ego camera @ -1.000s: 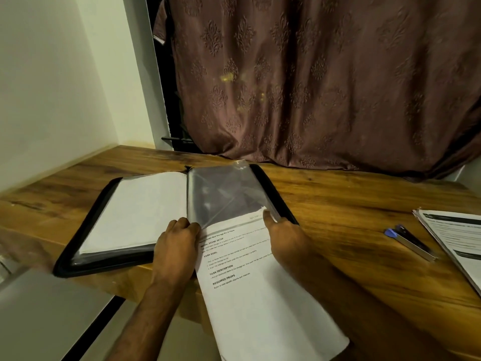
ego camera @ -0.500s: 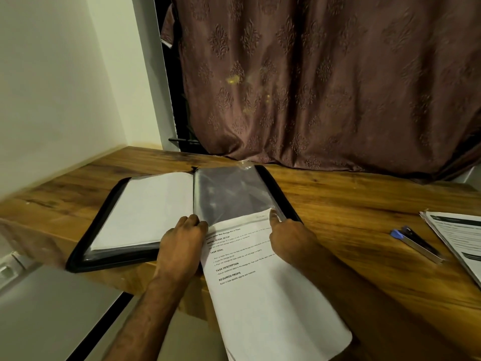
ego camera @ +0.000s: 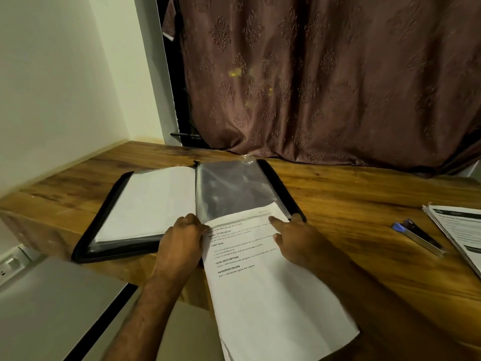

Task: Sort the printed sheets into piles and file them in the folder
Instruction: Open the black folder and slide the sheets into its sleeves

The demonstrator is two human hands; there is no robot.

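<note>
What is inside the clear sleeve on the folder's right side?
Only the top edge of the printed sheet seems tucked into the clear sleeve; the rest of the sleeve shows dark and bare. Sleeves beneath it are covered, so their contents cannot be seen.

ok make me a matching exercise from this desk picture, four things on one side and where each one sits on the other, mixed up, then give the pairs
Things:
1. printed sheet
2. stapler
3. folder
4. paper pile

Places:
A. open, at the left of the desk
B. at the far right edge of the desk
C. top end inside a clear sleeve, the rest hanging over the desk's near edge
D. between the folder and the pile

Pairs: 1-C, 2-D, 3-A, 4-B
</note>
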